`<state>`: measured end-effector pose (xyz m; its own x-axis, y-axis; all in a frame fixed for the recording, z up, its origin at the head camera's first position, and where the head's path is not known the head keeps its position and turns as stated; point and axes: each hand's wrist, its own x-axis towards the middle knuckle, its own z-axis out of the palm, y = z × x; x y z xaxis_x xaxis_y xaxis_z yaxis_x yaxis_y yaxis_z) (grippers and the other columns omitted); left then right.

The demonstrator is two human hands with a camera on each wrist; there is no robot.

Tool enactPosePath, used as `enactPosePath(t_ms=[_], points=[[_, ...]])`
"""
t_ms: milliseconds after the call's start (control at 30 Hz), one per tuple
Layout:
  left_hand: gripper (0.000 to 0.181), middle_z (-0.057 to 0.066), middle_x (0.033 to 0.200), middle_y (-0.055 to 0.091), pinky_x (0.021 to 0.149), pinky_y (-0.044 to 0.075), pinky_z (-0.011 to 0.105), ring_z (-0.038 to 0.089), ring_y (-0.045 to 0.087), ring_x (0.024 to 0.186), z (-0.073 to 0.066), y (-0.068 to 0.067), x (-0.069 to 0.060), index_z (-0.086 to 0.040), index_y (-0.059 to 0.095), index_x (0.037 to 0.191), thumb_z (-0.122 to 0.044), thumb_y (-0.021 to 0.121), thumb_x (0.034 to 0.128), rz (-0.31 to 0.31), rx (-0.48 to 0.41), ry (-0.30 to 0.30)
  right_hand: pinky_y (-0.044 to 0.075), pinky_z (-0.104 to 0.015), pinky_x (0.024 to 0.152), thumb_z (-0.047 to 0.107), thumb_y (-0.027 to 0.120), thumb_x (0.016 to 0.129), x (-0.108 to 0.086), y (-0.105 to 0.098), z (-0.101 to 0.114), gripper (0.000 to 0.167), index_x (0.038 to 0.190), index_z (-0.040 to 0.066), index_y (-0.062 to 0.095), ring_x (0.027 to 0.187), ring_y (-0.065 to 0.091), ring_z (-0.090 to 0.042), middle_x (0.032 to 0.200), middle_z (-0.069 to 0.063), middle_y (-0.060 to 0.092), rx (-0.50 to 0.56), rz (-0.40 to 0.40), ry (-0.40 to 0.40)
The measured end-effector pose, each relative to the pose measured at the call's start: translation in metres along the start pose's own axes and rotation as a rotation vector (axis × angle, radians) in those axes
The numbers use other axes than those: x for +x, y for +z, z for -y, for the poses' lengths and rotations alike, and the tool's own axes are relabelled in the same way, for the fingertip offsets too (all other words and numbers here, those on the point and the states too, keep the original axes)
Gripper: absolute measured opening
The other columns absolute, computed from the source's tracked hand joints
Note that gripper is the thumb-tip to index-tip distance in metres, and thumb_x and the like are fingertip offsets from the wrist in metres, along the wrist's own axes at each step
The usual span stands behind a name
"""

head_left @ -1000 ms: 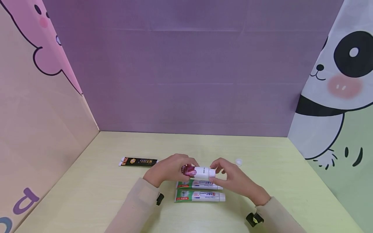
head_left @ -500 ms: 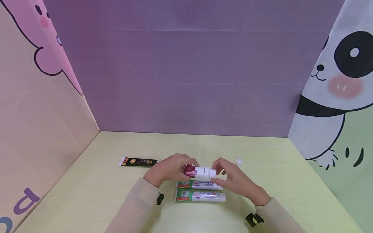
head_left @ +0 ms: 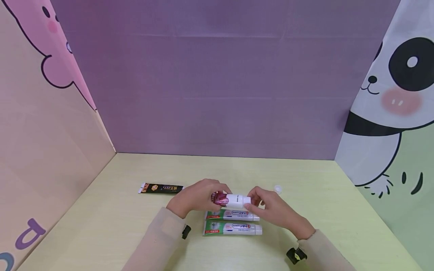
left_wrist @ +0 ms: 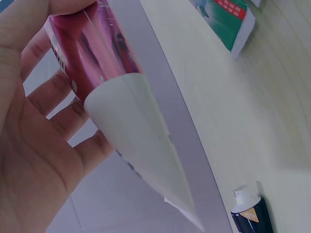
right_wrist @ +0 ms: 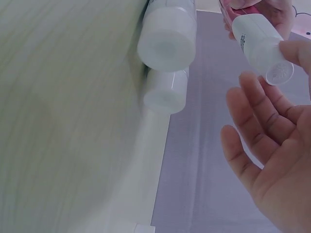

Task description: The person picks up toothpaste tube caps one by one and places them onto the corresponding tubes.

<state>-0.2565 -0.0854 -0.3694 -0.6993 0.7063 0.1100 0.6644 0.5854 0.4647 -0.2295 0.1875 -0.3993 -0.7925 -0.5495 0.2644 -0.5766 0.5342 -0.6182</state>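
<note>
Left hand (head_left: 200, 195) is gripping a toothpaste tube (head_left: 235, 201), thumb on one side and fingers behind it, while the right hand (head_left: 276, 210) is pinching its white cap (right_wrist: 279, 72) between thumb and index finger, the other fingers spreading loosely apart. Between the two hands, the tube is lying sideways in the air, raised off the worktop (head_left: 152, 233). Its middle is shining metallic magenta under the left hand; toward the right hand it is turning white with small dark print. The left wrist view is showing a white tail flattening to a thin edge, and the right wrist view is revealing a raised pattern on the cap's round end.

Below the hands, nearer the person, two green-and-white tubes (head_left: 233, 228) are lying parallel, white caps pointing toward the right hand's side. Left of the left hand, a black tube (head_left: 162, 188) is resting, partly hiding behind it. Just beyond the right hand, a small pale disc (head_left: 278, 189) is lying flat.
</note>
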Motion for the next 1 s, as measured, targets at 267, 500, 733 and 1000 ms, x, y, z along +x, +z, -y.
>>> enactPosePath(t_ms=[267,500,733,1000], points=[[0.038,-0.009,0.097,0.063,0.072,0.051,0.022,0.009,0.055,0.084,-0.0006,0.0,0.0005,-0.017,0.071,0.116,-0.009,0.08,0.0804,0.0,0.011,0.008,0.041,-0.023,0.057,0.034,0.055,0.104,0.0005,0.0017,-0.0035,0.023,0.092,0.017,0.063,0.065,0.051,-0.005,0.074,0.004,0.063,-0.032,0.02,0.037],[0.036,-0.009,0.096,0.063,0.071,0.051,0.022,0.009,0.055,0.082,-0.001,0.0,0.0009,-0.018,0.071,0.115,-0.009,0.079,0.0805,-0.006,0.012,0.023,0.031,-0.023,0.051,0.036,0.048,0.106,0.0002,0.0007,-0.0011,0.035,0.08,0.018,0.06,0.055,0.036,-0.003,0.062,0.009,0.051,-0.05,0.03,0.065],[0.038,-0.009,0.095,0.062,0.072,0.051,0.022,0.008,0.055,0.082,-0.0018,0.0,0.0009,-0.018,0.071,0.116,-0.009,0.08,0.0796,-0.001,0.017,0.013,0.046,-0.026,0.063,0.035,0.052,0.105,-0.0009,-0.0002,-0.0034,0.019,0.105,0.018,0.061,0.07,0.056,-0.007,0.081,0.003,0.066,-0.012,0.029,0.052],[0.038,-0.009,0.094,0.061,0.071,0.05,0.022,0.009,0.055,0.081,-0.0021,0.0,0.0014,-0.018,0.071,0.115,-0.009,0.079,0.0794,-0.001,0.021,0.025,0.051,-0.03,0.071,0.033,0.072,0.094,-0.0014,-0.002,-0.0027,0.034,0.119,0.016,0.056,0.085,0.06,-0.009,0.097,0.011,0.063,0.034,0.011,0.005]])
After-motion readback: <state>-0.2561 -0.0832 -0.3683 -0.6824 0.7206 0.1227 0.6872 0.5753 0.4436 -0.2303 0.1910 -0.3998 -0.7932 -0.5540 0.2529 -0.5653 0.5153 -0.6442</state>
